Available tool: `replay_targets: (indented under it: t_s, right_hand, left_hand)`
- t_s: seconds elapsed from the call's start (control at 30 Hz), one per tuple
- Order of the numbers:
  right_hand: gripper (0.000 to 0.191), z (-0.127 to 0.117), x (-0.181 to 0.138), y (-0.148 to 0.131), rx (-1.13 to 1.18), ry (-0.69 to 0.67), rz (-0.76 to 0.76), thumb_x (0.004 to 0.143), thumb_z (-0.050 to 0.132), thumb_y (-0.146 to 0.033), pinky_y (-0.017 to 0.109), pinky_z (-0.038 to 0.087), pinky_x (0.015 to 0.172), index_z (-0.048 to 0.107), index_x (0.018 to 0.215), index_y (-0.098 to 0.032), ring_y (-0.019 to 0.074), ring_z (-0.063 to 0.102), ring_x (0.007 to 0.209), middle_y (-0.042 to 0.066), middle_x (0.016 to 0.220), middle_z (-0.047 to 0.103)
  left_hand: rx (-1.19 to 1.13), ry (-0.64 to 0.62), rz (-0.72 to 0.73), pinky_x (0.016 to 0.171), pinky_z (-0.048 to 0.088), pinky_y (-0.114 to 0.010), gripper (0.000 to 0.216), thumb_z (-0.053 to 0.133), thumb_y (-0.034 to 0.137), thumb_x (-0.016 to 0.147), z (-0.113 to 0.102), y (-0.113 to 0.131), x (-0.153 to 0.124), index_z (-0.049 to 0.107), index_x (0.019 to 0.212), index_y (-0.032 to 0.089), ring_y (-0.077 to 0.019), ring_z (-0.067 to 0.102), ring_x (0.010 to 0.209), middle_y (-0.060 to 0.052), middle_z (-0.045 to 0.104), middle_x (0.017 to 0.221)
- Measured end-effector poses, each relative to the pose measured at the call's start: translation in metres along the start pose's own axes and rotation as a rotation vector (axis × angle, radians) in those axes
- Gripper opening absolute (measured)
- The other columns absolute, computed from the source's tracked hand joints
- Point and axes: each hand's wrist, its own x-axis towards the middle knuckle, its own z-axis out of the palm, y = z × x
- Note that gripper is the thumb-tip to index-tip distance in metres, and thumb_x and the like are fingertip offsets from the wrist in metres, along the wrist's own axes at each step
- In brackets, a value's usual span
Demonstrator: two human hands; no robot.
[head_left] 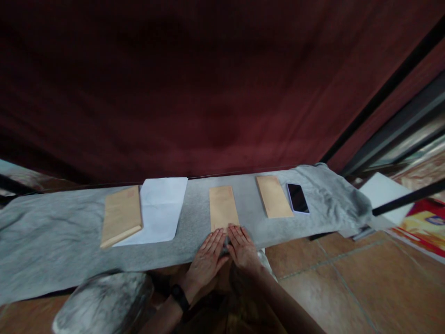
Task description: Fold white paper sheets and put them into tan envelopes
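A brown paper envelope (223, 206) lies lengthwise before me on a grey cloth. My left hand (208, 255) rests flat on its near end, fingers stretched out. Beside it, my right hand (243, 248) presses on the same end with its fingers extended. The fingertips of both hands nearly meet there and cover the envelope's near edge. To the right sits another brown envelope (274, 197). On the left, a thick stack of brown envelopes (121, 213) overlaps white sheets of paper (163, 208).
The grey cloth (52, 232) covers a long, narrow surface. A phone (298, 198) lies near its right end. Behind stands a dark red curtain (222, 93). Below are floor tiles (313, 278), with a rounded grey-white object (104, 301) at lower left.
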Motion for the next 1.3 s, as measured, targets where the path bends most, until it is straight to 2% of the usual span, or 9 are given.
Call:
replay_targets:
  t_s: [0.17, 0.3, 0.4, 0.53, 0.63, 0.7, 0.87, 1.03, 1.3]
  right_hand:
    - [0.047, -0.014, -0.014, 0.010, -0.026, -0.011, 0.041, 0.102, 0.038, -0.028, 0.043, 0.027, 0.121, 0.044, 0.147, -0.017, 0.0196, 0.043, 0.140, 0.007, 0.151, 0.046]
    - [0.041, -0.026, -0.003, 0.008, -0.001, 0.019, 0.083, 0.103, 0.036, -0.027, 0.045, 0.024, 0.122, 0.059, 0.136, -0.018, 0.0212, 0.051, 0.133, 0.007, 0.140, 0.059]
    - [0.042, -0.021, 0.026, 0.006, 0.016, 0.037, 0.085, 0.104, 0.030, -0.026, 0.043, 0.025, 0.122, 0.061, 0.133, -0.020, 0.0192, 0.052, 0.132, 0.006, 0.135, 0.063]
    - [0.045, 0.005, 0.080, 0.011, -0.037, -0.022, 0.006, 0.104, 0.032, -0.033, 0.041, 0.029, 0.119, 0.048, 0.145, -0.018, 0.0188, 0.039, 0.142, 0.008, 0.152, 0.046]
    - [0.052, 0.025, 0.117, 0.021, -0.102, -0.033, 0.057, 0.103, 0.038, -0.039, 0.044, 0.025, 0.120, 0.041, 0.149, -0.014, 0.0229, 0.034, 0.145, 0.013, 0.157, 0.035]
    - [0.055, 0.032, 0.136, 0.030, -0.117, -0.033, 0.122, 0.103, 0.036, -0.039, 0.044, 0.023, 0.121, 0.037, 0.151, -0.011, 0.0235, 0.031, 0.146, 0.015, 0.157, 0.034]
    - [0.061, 0.039, 0.163, 0.047, -0.116, 0.002, 0.253, 0.104, 0.028, -0.042, 0.048, 0.022, 0.120, 0.033, 0.150, -0.002, 0.0285, 0.031, 0.146, 0.020, 0.157, 0.032]
    - [0.062, 0.039, 0.149, 0.047, -0.128, 0.037, 0.259, 0.104, 0.028, -0.040, 0.053, 0.023, 0.118, 0.032, 0.151, -0.001, 0.0301, 0.032, 0.145, 0.023, 0.156, 0.032]
    - [0.058, 0.026, 0.056, 0.029, -0.171, 0.137, 0.152, 0.104, 0.033, -0.035, 0.048, 0.026, 0.119, 0.029, 0.153, -0.005, 0.0267, 0.035, 0.144, 0.020, 0.154, 0.037]
  left_hand:
    - [0.033, 0.005, -0.080, 0.116, 0.038, -0.043, 0.061, 0.045, 0.039, 0.098, -0.003, 0.005, -0.009, 0.031, 0.152, 0.013, -0.0241, 0.035, 0.145, -0.014, 0.039, 0.156]
    - [0.021, 0.009, -0.129, 0.115, 0.040, -0.046, 0.060, 0.044, 0.040, 0.099, 0.001, 0.008, -0.009, 0.033, 0.151, 0.013, -0.0255, 0.037, 0.144, -0.014, 0.041, 0.155]
    - [0.025, 0.012, -0.132, 0.115, 0.041, -0.046, 0.058, 0.043, 0.040, 0.099, 0.005, 0.009, -0.008, 0.036, 0.150, 0.013, -0.0263, 0.039, 0.143, -0.015, 0.043, 0.153]
    - [0.051, 0.004, -0.141, 0.115, 0.041, -0.046, 0.057, 0.043, 0.037, 0.099, 0.007, 0.010, -0.008, 0.037, 0.149, 0.010, -0.0266, 0.039, 0.142, -0.016, 0.044, 0.153]
    - [0.047, 0.003, -0.151, 0.115, 0.040, -0.046, 0.058, 0.043, 0.038, 0.099, 0.009, 0.011, -0.008, 0.035, 0.150, 0.012, -0.0264, 0.039, 0.143, -0.015, 0.043, 0.153]
    - [0.047, 0.017, -0.150, 0.115, 0.040, -0.047, 0.061, 0.043, 0.039, 0.098, 0.012, 0.011, -0.009, 0.032, 0.152, 0.012, -0.0267, 0.039, 0.143, -0.016, 0.043, 0.153]
    - [0.077, 0.026, -0.149, 0.115, 0.038, -0.048, 0.064, 0.046, 0.038, 0.097, 0.016, 0.013, -0.008, 0.029, 0.153, 0.013, -0.0283, 0.038, 0.143, -0.016, 0.040, 0.155]
    - [0.093, -0.001, -0.192, 0.113, 0.040, -0.050, 0.061, 0.049, 0.042, 0.096, 0.010, 0.020, -0.002, 0.036, 0.151, 0.018, -0.0303, 0.040, 0.142, -0.015, 0.044, 0.153]
    - [0.071, 0.025, -0.246, 0.114, 0.037, -0.054, 0.056, 0.046, 0.039, 0.097, 0.006, 0.028, 0.004, 0.039, 0.149, 0.022, -0.0316, 0.043, 0.139, -0.014, 0.047, 0.151]
